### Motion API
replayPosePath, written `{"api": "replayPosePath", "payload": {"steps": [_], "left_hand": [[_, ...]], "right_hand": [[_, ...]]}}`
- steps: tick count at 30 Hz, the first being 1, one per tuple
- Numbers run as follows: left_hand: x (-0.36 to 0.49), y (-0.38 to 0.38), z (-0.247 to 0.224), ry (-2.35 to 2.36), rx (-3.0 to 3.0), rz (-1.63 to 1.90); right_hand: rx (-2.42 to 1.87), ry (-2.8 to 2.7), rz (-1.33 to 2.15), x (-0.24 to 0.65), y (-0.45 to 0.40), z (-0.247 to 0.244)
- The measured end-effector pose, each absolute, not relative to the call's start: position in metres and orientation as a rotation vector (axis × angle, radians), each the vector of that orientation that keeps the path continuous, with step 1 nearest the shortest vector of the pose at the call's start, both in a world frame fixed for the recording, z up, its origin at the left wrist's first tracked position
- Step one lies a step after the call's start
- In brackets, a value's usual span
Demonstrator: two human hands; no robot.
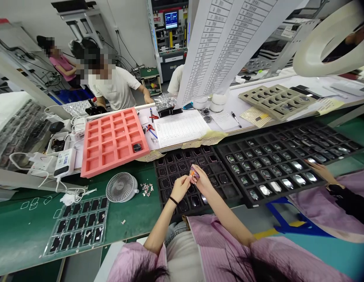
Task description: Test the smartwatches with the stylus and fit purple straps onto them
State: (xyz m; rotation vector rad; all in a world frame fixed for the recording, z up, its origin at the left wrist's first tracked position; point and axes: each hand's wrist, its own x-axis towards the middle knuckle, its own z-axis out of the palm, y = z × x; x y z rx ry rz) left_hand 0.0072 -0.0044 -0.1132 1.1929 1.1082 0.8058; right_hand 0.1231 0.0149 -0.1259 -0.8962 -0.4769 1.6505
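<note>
Over the black foam tray [233,190], my two hands meet around a small flat part with a purple sheen [196,173]. My right hand [203,182] grips it between thumb and fingers. Something small and orange shows at the fingertips; I cannot tell if it belongs to the part. My left hand [181,188] is pinched closed against the part's near side, and what lies between its fingertips is hidden. Below the hands, the tray's pockets carry several dark, rounded-square watch-like pieces [165,183].
A second black tray [249,199] of shiny pieces lies to the right, by a co-worker's hand [319,169]. Left are a small fan [122,187], paper scraps [147,190] and a clear tray [77,223]. A pink foam tray [113,143] and hanging printed sheets [212,47] stand ahead.
</note>
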Motion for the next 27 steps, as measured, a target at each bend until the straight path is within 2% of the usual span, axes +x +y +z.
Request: {"api": "replayPosePath", "payload": {"steps": [13,19,27], "left_hand": [[0.005,-0.018,-0.109,1.082,1.234,0.771],[-0.005,-0.022,-0.111,1.095,1.274,0.737],[-0.007,-0.03,-0.108,1.086,1.234,0.826]], "right_hand": [[-0.828,-0.396,1.685,0.121,0.0,-0.119],[-0.947,-0.623,1.56,0.125,-0.006,-0.12],[-0.823,-0.418,1.806,0.113,-0.008,-0.122]]}}
